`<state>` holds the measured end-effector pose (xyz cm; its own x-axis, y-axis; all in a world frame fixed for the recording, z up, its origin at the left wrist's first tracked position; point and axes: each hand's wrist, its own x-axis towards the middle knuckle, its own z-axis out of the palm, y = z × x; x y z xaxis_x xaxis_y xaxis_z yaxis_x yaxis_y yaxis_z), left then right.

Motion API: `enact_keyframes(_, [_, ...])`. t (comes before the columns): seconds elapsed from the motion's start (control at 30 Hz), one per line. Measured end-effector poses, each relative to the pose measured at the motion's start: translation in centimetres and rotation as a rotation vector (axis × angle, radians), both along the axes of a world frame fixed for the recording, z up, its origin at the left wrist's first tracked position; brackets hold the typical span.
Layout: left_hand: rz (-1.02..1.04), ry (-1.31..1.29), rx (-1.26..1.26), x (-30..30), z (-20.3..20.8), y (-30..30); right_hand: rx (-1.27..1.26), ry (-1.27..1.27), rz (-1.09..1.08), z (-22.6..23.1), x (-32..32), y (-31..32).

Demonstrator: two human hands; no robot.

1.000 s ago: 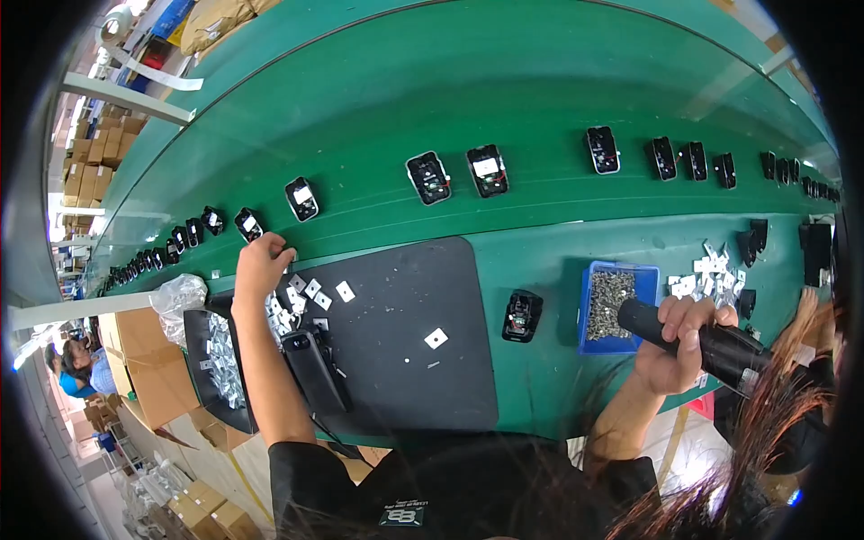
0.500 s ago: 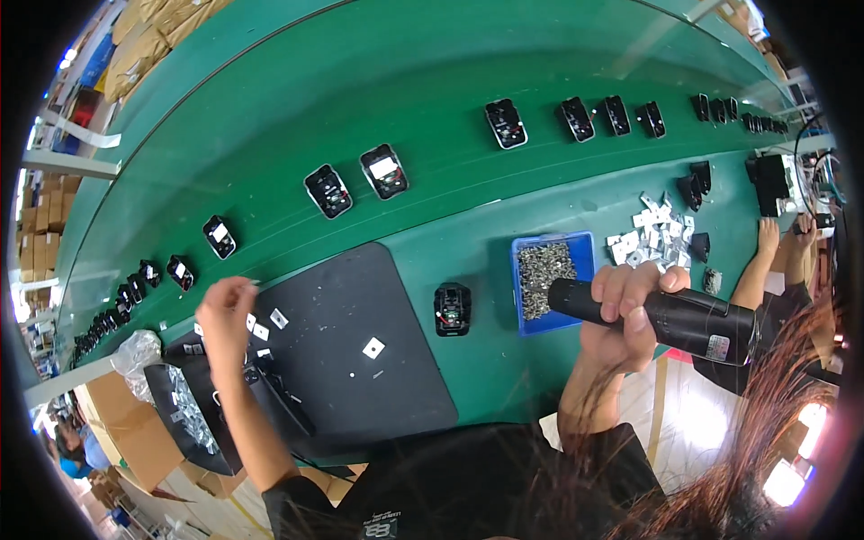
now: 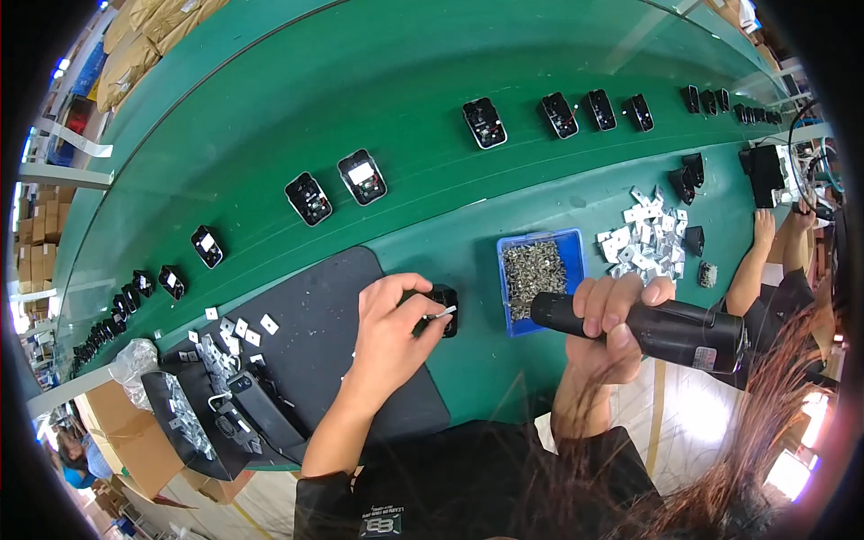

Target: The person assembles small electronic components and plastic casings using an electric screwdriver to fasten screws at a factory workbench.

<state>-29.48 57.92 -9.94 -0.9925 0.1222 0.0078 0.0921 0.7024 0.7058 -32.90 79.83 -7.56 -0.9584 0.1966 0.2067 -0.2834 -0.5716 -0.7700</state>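
My left hand [image 3: 389,335] is over the near side of the black housing [image 3: 449,295] and pinches a small metal plate [image 3: 444,313], seen nearly edge-on. The fingers hide much of that housing, so I cannot tell whether the plate touches it. Wrapped in my right hand [image 3: 619,326] is a black cordless screwdriver [image 3: 679,331], lying roughly level with its narrow end to the left. That end overlaps the near right edge of a blue bin [image 3: 583,256] full of small screws [image 3: 535,279].
Black housings [image 3: 364,176] stand along the green conveyor [image 3: 270,117]. Loose metal plates [image 3: 643,236] are heaped at the right, others [image 3: 236,331] on the black mat [image 3: 333,297]. A phone [image 3: 261,405] lies near the mat's left edge. Another person's hand [image 3: 763,229] is far right.
My left hand has moved right from the plates on the mat to the black housing, carrying a plate. My right hand shifted slightly. Housings on the conveyor have moved left.
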Motion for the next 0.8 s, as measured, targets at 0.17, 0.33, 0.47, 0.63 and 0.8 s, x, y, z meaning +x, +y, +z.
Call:
enact_keyframes(0.17, [0.011,0.047,-0.096,0.2,-2.4,0.3,0.025,0.064,0.067,-0.2,-0.1,0.2])
enact_keyframes(0.33, [0.096,-0.017,-0.056,0.4,-2.4,1.1,0.014,0.121,0.132,-0.1,-0.2,0.3])
enact_keyframes(0.47, [0.089,-0.189,-0.068,0.5,-1.9,1.0,-0.053,0.057,0.16,0.2,0.2,0.0])
enact_keyframes(0.63, [0.04,-0.233,-0.125,0.7,-1.1,1.2,-0.094,0.075,0.257,0.5,0.1,-0.4])
enact_keyframes(0.8, [-0.062,0.151,-0.073,1.6,1.5,2.4,-0.135,0.078,0.341,0.7,0.0,-0.2])
